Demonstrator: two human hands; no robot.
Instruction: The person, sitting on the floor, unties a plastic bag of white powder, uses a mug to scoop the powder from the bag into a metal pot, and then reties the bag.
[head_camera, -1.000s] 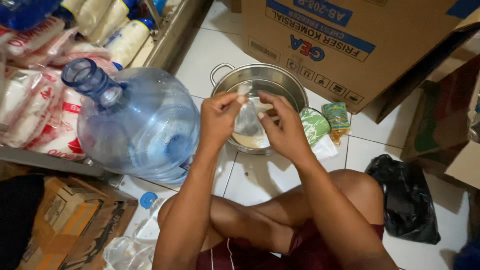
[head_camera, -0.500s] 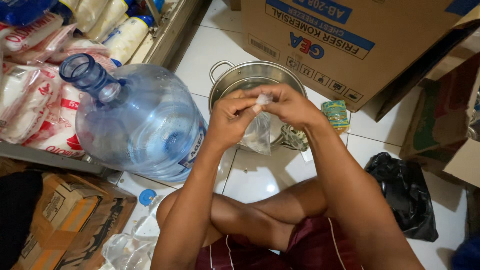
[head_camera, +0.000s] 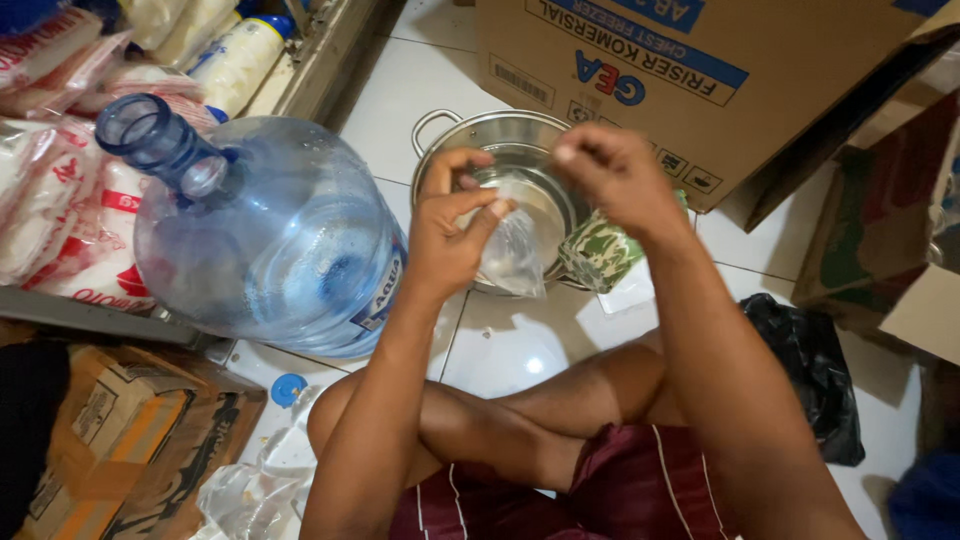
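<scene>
Clear plastic bag (head_camera: 512, 262): one, small, hanging over the floor tiles at the pot's 6 o'clock rim, neck up so whatever clear fill it has stays in the bottom; contents hard to tell. Left hand (head_camera: 455, 235) pinches the neck from the bag's 10 o'clock, thumb and fingers closed on it. Right hand (head_camera: 612, 178) is clenched at the bag's 1 o'clock, fingertips drawn together as if gripping the bag's top or a tie; can't tell which.

Steel pot (head_camera: 500, 135): one, two-handled, open, on the floor directly under the hands, likely so any spill lands in it. Water jug (head_camera: 268, 235): one big blue one, lying on its side at the bag's 9 o'clock, neck toward 10 o'clock, uncapped; one blue cap (head_camera: 287, 389) sits on the floor below it. Camouflage pouch (head_camera: 600, 255): one, touching the pot at 4 o'clock. Black bag (head_camera: 805, 375): one, at 4 o'clock. Printed carton (head_camera: 700, 70): one, behind the pot.
</scene>
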